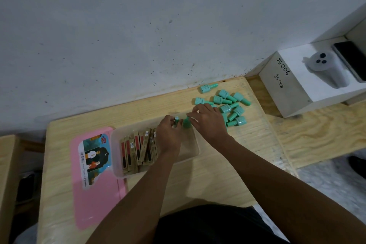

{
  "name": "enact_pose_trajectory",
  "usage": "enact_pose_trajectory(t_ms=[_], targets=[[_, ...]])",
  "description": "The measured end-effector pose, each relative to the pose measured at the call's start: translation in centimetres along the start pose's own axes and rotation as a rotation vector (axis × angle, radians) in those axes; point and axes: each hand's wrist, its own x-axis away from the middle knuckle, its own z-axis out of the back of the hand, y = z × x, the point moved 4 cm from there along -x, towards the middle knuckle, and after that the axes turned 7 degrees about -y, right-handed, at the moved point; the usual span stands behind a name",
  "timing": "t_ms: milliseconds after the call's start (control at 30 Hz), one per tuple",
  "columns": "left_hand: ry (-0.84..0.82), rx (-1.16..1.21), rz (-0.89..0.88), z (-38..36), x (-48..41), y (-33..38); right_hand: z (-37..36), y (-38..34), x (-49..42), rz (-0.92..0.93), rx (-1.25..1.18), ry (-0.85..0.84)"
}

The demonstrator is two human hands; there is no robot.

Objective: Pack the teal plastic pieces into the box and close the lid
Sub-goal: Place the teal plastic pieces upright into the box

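Observation:
A clear plastic box (195, 151) sits mid-table, its left part filled with several gold and red slim cartons (138, 148). My left hand (169, 134) is over the box's far side, fingers closed on a small teal piece (176, 119). My right hand (208, 123) reaches in from the right and holds another teal piece (186, 122) at the box's far right corner. Several loose teal bottle-shaped pieces (227, 103) lie in a pile on the table behind and right of my right hand. The pink lid (95, 194) with a picture label lies flat left of the box.
The wooden table (208, 176) stands against a scuffed white wall (138, 35). At the far right a white foam block (291, 93) marked "JS 006" holds a grey device and a dark phone. A lower plywood surface (316, 130) extends right.

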Motion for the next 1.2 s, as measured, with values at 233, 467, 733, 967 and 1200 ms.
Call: enact_pose_trajectory(t_ms=[233, 467, 733, 967, 1200], targets=[[0.027, 0.002, 0.025, -0.1, 0.1, 0.1, 1.3, 2.0, 2.3, -0.105, -0.152, -0.031], [0.044, -0.020, -0.010, -0.3, 0.1, 0.3, 2.2, 7.9, 7.8, -0.430, -0.227, -0.111], [0.077, -0.301, -0.419, -1.9, 3.8, 5.6, 2.3, 15.4, 10.6, -0.556, -0.210, -0.317], [-0.550, -0.796, -0.519, -11.5, 2.7, 8.7, 0.7, 16.2, 7.6, -0.271, -0.162, -0.498], [-0.604, -1.102, -0.604, -13.8, 1.7, 7.5, 0.5, 16.1, 7.2, -0.230, -0.142, -0.544]])
